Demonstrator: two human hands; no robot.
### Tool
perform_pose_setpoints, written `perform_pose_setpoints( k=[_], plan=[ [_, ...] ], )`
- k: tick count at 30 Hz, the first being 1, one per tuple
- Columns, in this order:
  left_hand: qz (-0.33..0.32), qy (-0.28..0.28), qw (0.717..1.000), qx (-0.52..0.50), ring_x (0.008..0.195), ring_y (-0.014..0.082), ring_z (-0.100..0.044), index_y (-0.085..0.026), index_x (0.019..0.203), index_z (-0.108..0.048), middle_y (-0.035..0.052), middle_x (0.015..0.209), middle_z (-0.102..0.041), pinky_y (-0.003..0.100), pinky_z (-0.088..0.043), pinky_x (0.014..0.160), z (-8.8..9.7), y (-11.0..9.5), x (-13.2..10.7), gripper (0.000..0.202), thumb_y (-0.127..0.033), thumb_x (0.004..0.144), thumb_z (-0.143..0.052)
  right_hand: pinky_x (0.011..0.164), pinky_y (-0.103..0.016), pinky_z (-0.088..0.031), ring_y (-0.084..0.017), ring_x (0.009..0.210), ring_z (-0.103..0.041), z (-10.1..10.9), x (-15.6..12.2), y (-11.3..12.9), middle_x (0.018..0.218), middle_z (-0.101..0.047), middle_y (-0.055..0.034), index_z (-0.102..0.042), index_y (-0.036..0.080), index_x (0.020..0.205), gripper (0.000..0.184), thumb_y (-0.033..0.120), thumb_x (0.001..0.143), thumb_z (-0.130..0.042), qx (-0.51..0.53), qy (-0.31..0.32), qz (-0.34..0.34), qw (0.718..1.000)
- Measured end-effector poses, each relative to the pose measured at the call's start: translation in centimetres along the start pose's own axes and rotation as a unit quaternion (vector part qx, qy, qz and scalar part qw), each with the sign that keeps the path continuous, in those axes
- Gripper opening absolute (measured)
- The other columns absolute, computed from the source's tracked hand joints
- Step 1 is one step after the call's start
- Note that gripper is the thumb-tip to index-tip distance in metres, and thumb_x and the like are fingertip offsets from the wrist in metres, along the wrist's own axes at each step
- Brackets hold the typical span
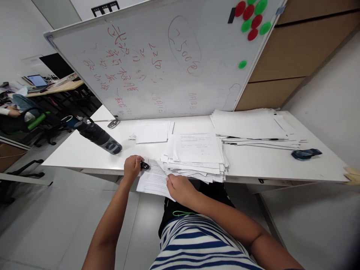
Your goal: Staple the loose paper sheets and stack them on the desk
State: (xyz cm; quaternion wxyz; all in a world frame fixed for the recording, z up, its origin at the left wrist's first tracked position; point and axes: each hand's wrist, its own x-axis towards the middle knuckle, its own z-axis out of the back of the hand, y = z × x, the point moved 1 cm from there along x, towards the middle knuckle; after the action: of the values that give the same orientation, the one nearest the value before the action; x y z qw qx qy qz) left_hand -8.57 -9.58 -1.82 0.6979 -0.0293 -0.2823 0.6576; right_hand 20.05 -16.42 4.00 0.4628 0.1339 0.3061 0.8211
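Note:
My left hand (pixel 132 168) is closed around a black stapler (pixel 144 165), mostly hidden by the fingers, at the upper left corner of some printed sheets (pixel 153 180). My right hand (pixel 180 188) pinches the right edge of these sheets, which hang tilted just in front of the table's edge. Whether they are stapled together, I cannot tell. Right beside them on the table stands a thick, uneven stack of printed papers (pixel 197 148). Behind it to the left lies a smaller pile of white sheets (pixel 152 132).
On the white table (pixel 253 161) are a dark bottle (pixel 98 137), a grey stapler-like object (pixel 113 123), a broad paper stack (pixel 250 123) and a dark blue item (pixel 306 153). A whiteboard (pixel 168 82) with red writing leans behind. A person (pixel 21 107) sits at the far left.

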Motion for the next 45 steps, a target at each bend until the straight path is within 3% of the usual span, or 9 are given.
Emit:
perform_pose_setpoints(
  k=[8,14,19,24,29,33,36,42,45],
  plan=[
    [0.187,-0.057,0.968,0.156,0.089,0.0302,-0.060,-0.017,0.082,-0.066,0.0159,0.087,-0.068,0.040,-0.040,0.074,-1.0,-0.4,2.2,0.055,-0.037,0.100,-0.019,0.057,-0.026,-0.035,-0.016,0.062,-0.056,6.6,-1.7,-3.2,0.072,-0.062,-0.0026,-0.054,0.020,0.091,0.033,0.037,0.104,-0.029,0.132,-0.095,-0.051,0.985],
    [0.206,-0.077,0.960,0.172,0.096,0.0299,-0.059,-0.017,0.082,-0.063,0.0155,0.090,-0.067,0.040,-0.040,0.079,-1.6,-1.0,2.5,0.054,-0.038,0.101,-0.017,0.058,-0.028,-0.039,-0.019,0.068,-0.059,6.3,-0.7,-6.0,0.079,-0.065,-0.0048,-0.052,0.020,0.091,0.038,0.045,0.103,-0.026,0.156,-0.103,-0.083,0.979],
    [0.193,-0.104,0.963,0.159,0.096,0.0302,-0.057,-0.017,0.081,-0.063,0.0162,0.090,-0.066,0.042,-0.039,0.082,-2.0,-0.6,2.3,0.053,-0.040,0.100,-0.019,0.062,-0.029,-0.042,-0.020,0.073,-0.061,6.2,-1.1,-6.2,0.082,-0.066,-0.0061,-0.057,0.018,0.093,0.041,0.047,0.102,-0.028,0.181,-0.098,-0.082,0.975],
    [0.187,-0.119,0.965,0.142,0.095,0.0317,-0.057,-0.018,0.080,-0.062,0.0165,0.089,-0.066,0.044,-0.040,0.080,-2.2,-0.3,2.3,0.051,-0.043,0.100,-0.022,0.066,-0.029,-0.045,-0.020,0.078,-0.062,9.2,-0.7,-8.7,0.083,-0.068,-0.0052,-0.062,0.016,0.096,0.047,0.052,0.099,-0.032,0.204,-0.153,-0.105,0.961],
    [0.186,-0.133,0.962,0.146,0.095,0.0320,-0.057,-0.018,0.080,-0.061,0.0167,0.089,-0.066,0.044,-0.040,0.080,-2.2,-0.5,2.3,0.049,-0.041,0.099,-0.023,0.067,-0.030,-0.043,-0.023,0.077,-0.063,11.7,0.9,-11.3,0.083,-0.069,-0.0084,-0.062,0.015,0.099,0.041,0.046,0.099,-0.035,-0.007,-0.136,-0.170,0.976],
    [0.192,-0.126,0.963,0.139,0.095,0.0312,-0.058,-0.018,0.079,-0.062,0.0159,0.088,-0.066,0.043,-0.040,0.081,-2.3,-0.5,2.4,0.049,-0.040,0.099,-0.023,0.073,-0.033,-0.044,-0.028,0.090,-0.066,12.0,1.5,-12.6,0.101,-0.070,-0.0158,-0.052,0.013,0.127,0.051,0.053,0.098,-0.037,-0.173,-0.115,-0.232,0.950],
    [0.203,-0.121,0.962,0.140,0.095,0.0315,-0.058,-0.017,0.080,-0.062,0.0166,0.087,-0.066,0.044,-0.039,0.082,-1.9,-0.7,2.3,0.048,-0.040,0.098,-0.024,0.078,-0.036,-0.045,-0.030,0.102,-0.065,12.4,1.5,-14.7,0.118,-0.067,-0.0168,-0.045,0.015,0.136,0.057,0.056,0.100,-0.030,-0.192,-0.171,-0.258,0.931],
    [0.070,-0.164,0.972,0.154,0.121,0.0320,-0.051,-0.019,0.096,-0.064,0.0149,0.111,-0.068,0.049,-0.026,0.106,-0.4,-4.8,2.0,0.036,-0.043,0.098,-0.037,0.077,-0.035,-0.046,-0.028,0.101,-0.065,12.3,1.4,-21.1,0.127,-0.063,-0.0171,-0.041,0.013,0.144,0.048,0.034,0.102,-0.029,-0.197,-0.200,-0.250,0.927],
    [0.008,-0.131,0.981,0.144,0.123,0.0306,-0.050,-0.022,0.105,-0.064,0.0124,0.119,-0.066,0.049,-0.024,0.110,-1.0,-7.5,3.0,0.031,-0.042,0.097,-0.041,0.079,-0.034,-0.046,-0.027,0.102,-0.065,11.2,1.4,-22.9,0.130,-0.062,-0.0156,-0.041,0.014,0.144,0.046,0.029,0.102,-0.028,-0.195,-0.196,-0.218,0.936]
  ],
)
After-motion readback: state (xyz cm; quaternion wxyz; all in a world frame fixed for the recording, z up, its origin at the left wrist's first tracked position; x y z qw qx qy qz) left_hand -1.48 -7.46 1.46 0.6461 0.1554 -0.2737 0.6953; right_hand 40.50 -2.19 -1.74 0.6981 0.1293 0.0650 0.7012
